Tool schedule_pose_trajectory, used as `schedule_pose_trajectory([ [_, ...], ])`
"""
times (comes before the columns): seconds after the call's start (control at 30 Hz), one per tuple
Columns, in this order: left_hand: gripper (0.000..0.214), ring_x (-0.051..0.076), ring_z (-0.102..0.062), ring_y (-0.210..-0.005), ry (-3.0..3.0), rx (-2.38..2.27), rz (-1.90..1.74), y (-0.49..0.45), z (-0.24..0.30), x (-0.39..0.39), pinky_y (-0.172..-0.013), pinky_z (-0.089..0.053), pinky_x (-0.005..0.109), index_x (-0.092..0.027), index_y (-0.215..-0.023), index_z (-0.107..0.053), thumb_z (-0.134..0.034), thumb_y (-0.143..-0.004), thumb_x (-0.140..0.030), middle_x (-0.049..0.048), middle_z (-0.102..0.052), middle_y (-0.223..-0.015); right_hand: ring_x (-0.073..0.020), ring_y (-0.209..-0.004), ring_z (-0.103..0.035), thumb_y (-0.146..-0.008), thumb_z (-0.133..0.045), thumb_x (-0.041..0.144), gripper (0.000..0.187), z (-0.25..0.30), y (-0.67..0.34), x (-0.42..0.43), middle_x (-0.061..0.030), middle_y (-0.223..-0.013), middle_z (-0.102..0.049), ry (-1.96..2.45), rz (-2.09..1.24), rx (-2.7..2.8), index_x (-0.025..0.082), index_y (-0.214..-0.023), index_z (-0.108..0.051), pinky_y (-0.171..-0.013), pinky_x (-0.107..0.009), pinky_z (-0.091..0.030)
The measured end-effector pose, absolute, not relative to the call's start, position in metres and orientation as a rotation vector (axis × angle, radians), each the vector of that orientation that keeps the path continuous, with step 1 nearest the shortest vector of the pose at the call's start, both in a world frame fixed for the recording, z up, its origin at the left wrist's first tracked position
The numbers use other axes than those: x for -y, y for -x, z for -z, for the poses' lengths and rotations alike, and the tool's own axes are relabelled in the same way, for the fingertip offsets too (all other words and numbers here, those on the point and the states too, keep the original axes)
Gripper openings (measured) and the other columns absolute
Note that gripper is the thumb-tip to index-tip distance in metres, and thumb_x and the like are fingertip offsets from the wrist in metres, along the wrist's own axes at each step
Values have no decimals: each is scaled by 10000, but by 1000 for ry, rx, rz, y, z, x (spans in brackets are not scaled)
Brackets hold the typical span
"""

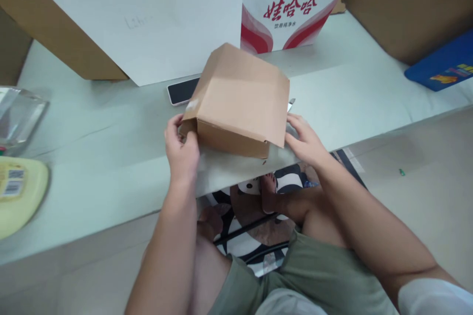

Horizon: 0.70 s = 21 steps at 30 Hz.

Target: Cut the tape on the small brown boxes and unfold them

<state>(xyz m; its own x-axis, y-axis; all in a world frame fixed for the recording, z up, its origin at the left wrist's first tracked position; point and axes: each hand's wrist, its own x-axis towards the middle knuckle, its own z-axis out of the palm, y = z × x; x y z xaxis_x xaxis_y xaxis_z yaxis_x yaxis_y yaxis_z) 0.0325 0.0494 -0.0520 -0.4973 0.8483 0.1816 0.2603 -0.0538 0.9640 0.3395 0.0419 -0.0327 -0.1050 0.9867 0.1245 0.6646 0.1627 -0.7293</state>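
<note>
Pale table (pixel 103 152) spans the head view; a white box (pixel 166 19) and a red-printed carton (pixel 291 22) stand along its back. One cardboard box (pixel 240 96) is located near the front edge, partly hiding a phone (pixel 180 92). Left hand (pixel 183 152): thumb and fingers clamped on its left end. Right hand (pixel 305 140): fingers at its right edge; clamping cannot be determined.
</note>
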Motion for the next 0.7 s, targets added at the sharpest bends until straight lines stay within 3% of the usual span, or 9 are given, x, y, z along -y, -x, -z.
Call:
schedule_pose_trajectory([
  [0.1,344,263,-646,-1229,-1311,-1792,-1564,-29,48,-54,-1081,-553,432,-240,-1162,-688,-646,-825,-187,102,-593,-1323,-298,-1451,-542,-970,-535,524,557,24,-332,-38,-88,-1566,-577,1366,-904,1654,312,-1485,-527,-1247,-574,-400],
  [0.23,259,228,-711,-1052,-1298,-1674,-1632,-32,50,-62,-1007,-587,407,-209,-1138,-641,-624,-882,-248,86,-704,-1095,-294,-1537,-458,-876,-686,620,816,21,-324,-31,-124,-1658,-459,1229,-961,1627,289,-1559,-385,-1283,-514,-378],
  [0.33,267,233,-733,-1001,-1309,-1594,-1577,-37,56,-66,-946,-612,399,-221,-1141,-628,-644,-921,-372,78,-734,-1052,-337,-1493,-503,-780,-765,673,925,28,-321,-28,-176,-1583,-524,1266,-915,1609,238,-1518,-418,-1256,-556,-406],
  [0.43,428,278,-720,-1142,-1408,-1487,-1469,-41,55,-65,-1018,-594,437,-231,-1192,-660,-654,-926,-566,106,-750,-1181,-353,-1367,-611,-712,-834,650,836,34,-320,-26,-186,-1399,-662,1267,-950,1523,203,-1363,-561,-1190,-575,-471],
  [0.53,654,298,-659,-1303,-1433,-1389,-1436,-44,48,-61,-1107,-547,443,-239,-1341,-607,-621,-905,-726,132,-695,-1372,-324,-1256,-675,-735,-847,580,632,33,-318,-25,-135,-1215,-745,1278,-1016,1437,220,-1218,-654,-1152,-574,-502],
  [0.7,790,310,-682,-1263,-1371,-1216,-1366,-47,45,-57,-1058,-563,445,-258,-1415,-507,-627,-857,-803,152,-660,-1418,-304,-1116,-717,-715,-867,542,521,28,-318,-27,-93,-1044,-768,1308,-992,1360,240,-1096,-679,-1063,-535,-564],
])
